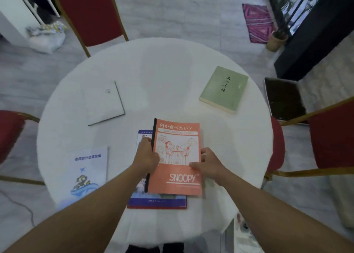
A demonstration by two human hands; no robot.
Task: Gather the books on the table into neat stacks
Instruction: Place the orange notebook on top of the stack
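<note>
An orange Snoopy notebook (177, 138) lies on top of a blue and red book (157, 202) near the front of the round white table (153, 71). My left hand (146, 157) grips the notebook's dark spine edge. My right hand (207, 163) holds its right edge, thumb on the cover. A white book (104, 102) lies at the left middle. A green book (224, 89) rests at the back right. A pale blue booklet (87, 172) with a plane drawing sits at the front left edge.
Red chairs with gold frames stand at the back left (92, 13), at the left (9, 136) and at the right (329, 138). A dark tray (283, 99) lies on the floor to the right, and a potted plant (277, 38) stands beyond it.
</note>
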